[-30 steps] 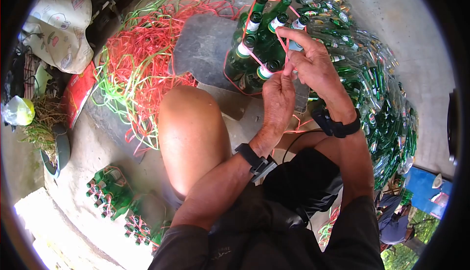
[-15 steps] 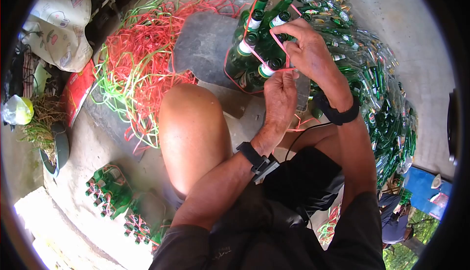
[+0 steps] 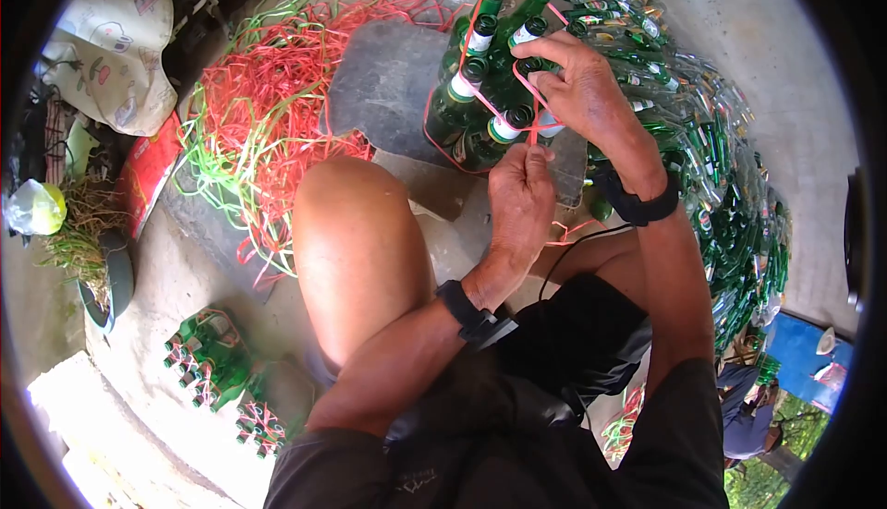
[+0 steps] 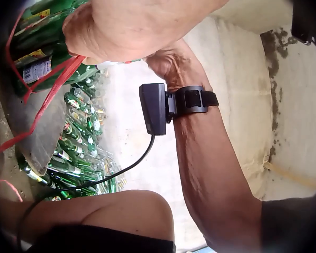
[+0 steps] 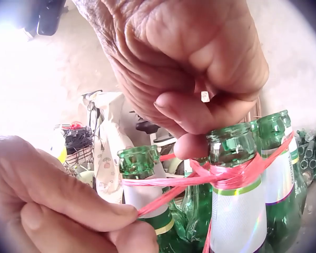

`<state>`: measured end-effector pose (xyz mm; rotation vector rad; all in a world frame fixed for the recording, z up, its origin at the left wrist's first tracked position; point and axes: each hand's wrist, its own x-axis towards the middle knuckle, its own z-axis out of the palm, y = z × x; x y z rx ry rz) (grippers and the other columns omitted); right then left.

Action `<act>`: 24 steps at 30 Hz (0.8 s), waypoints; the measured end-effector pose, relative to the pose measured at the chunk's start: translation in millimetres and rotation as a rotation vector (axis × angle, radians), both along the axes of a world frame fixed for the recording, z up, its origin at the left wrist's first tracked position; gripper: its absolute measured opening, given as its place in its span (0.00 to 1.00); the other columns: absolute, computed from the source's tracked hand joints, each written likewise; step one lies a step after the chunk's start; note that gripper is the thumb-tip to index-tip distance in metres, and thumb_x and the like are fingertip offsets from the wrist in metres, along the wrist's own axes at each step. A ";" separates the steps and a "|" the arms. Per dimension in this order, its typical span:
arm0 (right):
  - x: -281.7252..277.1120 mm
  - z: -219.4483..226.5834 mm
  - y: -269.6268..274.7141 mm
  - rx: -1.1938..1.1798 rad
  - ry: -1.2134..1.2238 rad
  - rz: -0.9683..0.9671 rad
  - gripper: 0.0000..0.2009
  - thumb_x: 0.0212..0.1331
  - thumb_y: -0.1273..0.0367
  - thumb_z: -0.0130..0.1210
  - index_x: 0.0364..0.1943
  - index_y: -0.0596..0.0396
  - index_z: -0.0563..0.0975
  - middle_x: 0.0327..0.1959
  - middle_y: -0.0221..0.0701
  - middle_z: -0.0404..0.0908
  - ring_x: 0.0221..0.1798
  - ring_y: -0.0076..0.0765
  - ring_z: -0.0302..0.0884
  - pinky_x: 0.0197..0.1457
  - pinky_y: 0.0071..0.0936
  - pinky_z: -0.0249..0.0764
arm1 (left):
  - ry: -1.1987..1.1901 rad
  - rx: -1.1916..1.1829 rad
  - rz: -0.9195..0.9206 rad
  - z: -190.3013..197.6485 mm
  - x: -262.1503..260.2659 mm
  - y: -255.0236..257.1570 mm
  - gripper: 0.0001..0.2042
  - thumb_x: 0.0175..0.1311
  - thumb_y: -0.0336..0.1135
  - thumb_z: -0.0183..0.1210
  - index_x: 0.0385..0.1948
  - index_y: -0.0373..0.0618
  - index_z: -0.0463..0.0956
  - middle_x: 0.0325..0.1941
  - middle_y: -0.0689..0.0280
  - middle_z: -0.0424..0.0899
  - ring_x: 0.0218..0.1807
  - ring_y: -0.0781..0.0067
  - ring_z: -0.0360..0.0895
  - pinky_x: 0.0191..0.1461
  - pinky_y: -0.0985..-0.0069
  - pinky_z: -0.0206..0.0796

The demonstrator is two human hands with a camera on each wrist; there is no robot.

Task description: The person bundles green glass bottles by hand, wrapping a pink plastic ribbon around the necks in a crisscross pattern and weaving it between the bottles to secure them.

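Nearest is a dark shirt [image 3: 499, 458], with a bare bent knee [image 3: 360, 223] in front of it. Both wrists wear black straps [image 3: 642, 202]. Past the knee, the left hand [image 3: 522, 199] pinches a strand of red ribbon [image 5: 160, 202] between thumb and finger, just beside the nearest bottle of a cluster of green bottles [image 3: 446, 114]. The right hand [image 3: 591, 89] is at the cluster's right side — forefinger and thumb bent, a narrow gap between them by a bottle neck, with ribbon running close to the fingertips. Whether it grips that ribbon, I cannot tell.

The cluster stands upright on a dark slab [image 3: 383, 84]. Ribbon goes round the outside of the bottles lower down and passes among their necks; the right wrist view shows it wound round one neck, just above a white label [image 5: 237, 216].

Left of the slab lies a tangled pile of red and green ribbon [image 3: 263, 93]. On the floor at lower left are two more bundles of green bottles [image 3: 212, 357]. Along the right — beyond the cluster — spreads a large heap of bottles [image 3: 721, 204]. Farther out are a printed cloth [image 3: 115, 61] at upper left and a blue surface [image 3: 799, 361] at lower right.
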<state>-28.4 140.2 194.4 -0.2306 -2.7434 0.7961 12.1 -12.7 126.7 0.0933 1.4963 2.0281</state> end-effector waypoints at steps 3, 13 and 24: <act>0.3 -3.3 1.4 -0.001 0.042 0.017 0.18 0.56 0.82 0.56 0.50 0.54 0.86 0.40 0.41 0.82 0.41 0.47 0.83 0.49 0.38 0.79 | 0.022 0.026 0.044 -3.8 -3.8 -2.9 0.13 0.80 0.35 0.51 0.40 0.37 0.82 0.25 0.73 0.72 0.27 0.84 0.65 0.30 0.79 0.58; 4.9 -7.2 5.0 -0.059 0.115 0.014 0.16 0.58 0.79 0.59 0.51 0.55 0.85 0.42 0.40 0.83 0.36 0.42 0.83 0.45 0.37 0.79 | 0.205 -0.067 0.013 -31.5 -10.7 -5.0 0.12 0.78 0.34 0.52 0.39 0.39 0.83 0.28 0.71 0.78 0.28 0.87 0.65 0.29 0.79 0.60; 62.0 -0.8 2.4 -0.046 0.040 -0.016 0.22 0.52 0.75 0.72 0.54 0.55 0.83 0.47 0.34 0.82 0.49 0.36 0.80 0.52 0.34 0.79 | 0.398 -0.056 -0.052 -21.2 -19.7 -13.9 0.11 0.76 0.30 0.52 0.35 0.36 0.81 0.21 0.62 0.77 0.24 0.71 0.73 0.32 0.67 0.69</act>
